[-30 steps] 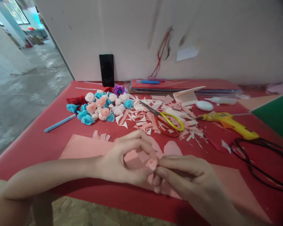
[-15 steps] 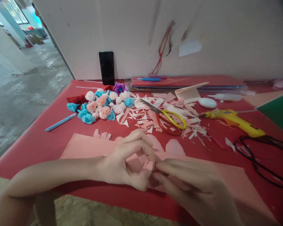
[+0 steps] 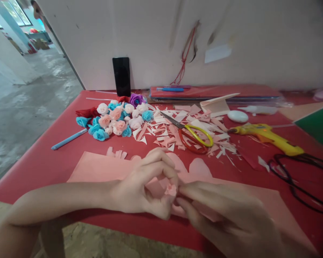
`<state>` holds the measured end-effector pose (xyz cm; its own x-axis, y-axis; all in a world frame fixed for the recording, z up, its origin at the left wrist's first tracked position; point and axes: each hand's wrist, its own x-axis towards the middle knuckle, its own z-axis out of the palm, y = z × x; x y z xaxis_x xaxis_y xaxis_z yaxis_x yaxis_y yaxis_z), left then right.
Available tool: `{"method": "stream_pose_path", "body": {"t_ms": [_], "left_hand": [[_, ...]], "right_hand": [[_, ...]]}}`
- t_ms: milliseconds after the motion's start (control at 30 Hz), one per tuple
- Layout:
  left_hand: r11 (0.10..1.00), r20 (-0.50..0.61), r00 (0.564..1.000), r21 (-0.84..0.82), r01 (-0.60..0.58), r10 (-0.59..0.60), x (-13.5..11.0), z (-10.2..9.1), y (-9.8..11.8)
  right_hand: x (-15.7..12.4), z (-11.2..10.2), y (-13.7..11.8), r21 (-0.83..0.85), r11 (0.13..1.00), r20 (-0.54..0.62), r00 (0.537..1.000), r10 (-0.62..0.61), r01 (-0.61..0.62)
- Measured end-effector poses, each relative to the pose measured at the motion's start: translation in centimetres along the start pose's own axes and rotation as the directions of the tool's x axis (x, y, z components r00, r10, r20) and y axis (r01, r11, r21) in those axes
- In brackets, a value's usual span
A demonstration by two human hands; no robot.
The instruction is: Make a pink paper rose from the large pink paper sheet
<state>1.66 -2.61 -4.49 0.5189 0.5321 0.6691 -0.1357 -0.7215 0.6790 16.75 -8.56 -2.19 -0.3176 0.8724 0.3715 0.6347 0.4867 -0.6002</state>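
Between the thumb and forefinger of my left hand [image 3: 148, 182] is a small pink paper flower [image 3: 171, 190], its folded petals facing up. My right hand [image 3: 226, 211] meets it from the right, thumb and fingertips pinched at the flower's side; the fingertips are partly hidden. Under both hands lies a sheet of pink paper [image 3: 97, 166]. Rounded pink paper petals [image 3: 200, 167] rest on its far edge. Beyond them, scissors [image 3: 190, 132] with yellow and red handles lie on a heap of paper scraps [image 3: 164, 134].
Finished paper flowers [image 3: 120, 127] in several colours cluster at the left, by a blue pen [image 3: 69, 139]. A phone [image 3: 121, 77] leans on the wall. At the right lie a yellow glue gun [image 3: 269, 138] with a black cord [image 3: 288, 179], a white oval object [image 3: 237, 116] and a bottle [image 3: 258, 110].
Both hands have shifted very slightly to the right with the pink flower between them. More of a person's head shows at the upper left, beside the wall.
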Motion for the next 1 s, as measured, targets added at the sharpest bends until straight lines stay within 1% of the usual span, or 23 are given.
{"method": "stream_pose_path", "body": {"t_ms": [67, 167, 233, 300, 367, 400, 467, 533, 567, 600, 667, 733, 867, 933, 1000], "left_hand": [[1.000, 0.002, 1.000, 0.002, -0.001, 0.001, 0.0, 0.0, 0.0], [1.000, 0.021, 1.000, 0.012, 0.002, -0.002, 0.0, -0.2, 0.0], [1.000, 0.042, 0.999, 0.009, 0.009, -0.009, 0.1, -0.3, 0.1], [1.000, 0.072, 0.997, -0.008, 0.022, -0.021, 0.1, -0.5, 0.1], [0.999, 0.103, 0.994, -0.026, 0.034, -0.031, 0.1, -0.8, 0.2], [0.999, 0.112, 0.993, -0.036, 0.035, -0.031, 0.2, -0.8, 0.2], [0.998, 0.120, 0.993, -0.059, 0.028, -0.021, 0.2, -1.0, 0.1], [0.996, 0.126, 0.992, -0.084, 0.016, -0.005, 0.2, -1.0, 0.0], [0.995, 0.131, 0.991, -0.098, 0.010, 0.003, 0.2, -1.0, 0.0], [0.994, 0.137, 0.991, -0.113, 0.007, 0.009, 0.2, -1.0, 0.0], [0.990, 0.147, 0.989, -0.143, 0.008, 0.014, 0.2, -1.0, -0.1], [0.986, 0.161, 0.987, -0.167, 0.011, 0.016, 0.2, -1.1, -0.1], [0.981, 0.215, 0.976, -0.193, 0.022, 0.021, 0.3, -1.2, -0.1], [0.980, 0.226, 0.974, -0.197, 0.026, 0.020, 0.4, -1.3, -0.2], [0.980, 0.232, 0.973, -0.199, 0.024, 0.023, 0.4, -1.4, -0.1]], "right_hand": [[0.4, -0.1, -0.4, 0.064, 0.997, -0.037, 0.998, 0.050, -0.047], [0.7, -0.4, -0.4, 0.227, 0.969, -0.022, 0.994, 0.103, -0.095], [0.7, -0.5, -0.3, 0.370, 0.917, 0.019, 0.988, 0.152, -0.148], [0.7, -0.5, 0.0, 0.500, 0.835, 0.071, 0.971, 0.227, -0.231], [0.7, -0.4, 0.3, 0.610, 0.714, 0.166, 0.937, 0.307, -0.342], [0.7, -0.3, 0.5, 0.658, 0.635, 0.233, 0.911, 0.340, -0.405], [0.6, -0.2, 0.8, 0.716, 0.450, 0.394, 0.841, 0.369, -0.533], [0.6, -0.2, 1.0, 0.731, 0.258, 0.541, 0.768, 0.344, -0.631], [0.5, -0.1, 1.1, 0.728, 0.177, 0.593, 0.738, 0.323, -0.662], [0.5, 0.0, 1.2, 0.718, 0.111, 0.635, 0.712, 0.300, -0.687], [0.5, 0.3, 1.5, 0.694, 0.025, 0.689, 0.673, 0.269, -0.720], [0.4, 0.6, 1.8, 0.676, -0.001, 0.715, 0.656, 0.243, -0.737], [0.3, 0.9, 2.3, 0.690, -0.001, 0.710, 0.676, 0.197, -0.724], [0.2, 0.8, 2.4, 0.689, 0.016, 0.709, 0.679, 0.192, -0.725], [0.1, 0.8, 2.5, 0.686, 0.055, 0.707, 0.682, 0.187, -0.726]]}}
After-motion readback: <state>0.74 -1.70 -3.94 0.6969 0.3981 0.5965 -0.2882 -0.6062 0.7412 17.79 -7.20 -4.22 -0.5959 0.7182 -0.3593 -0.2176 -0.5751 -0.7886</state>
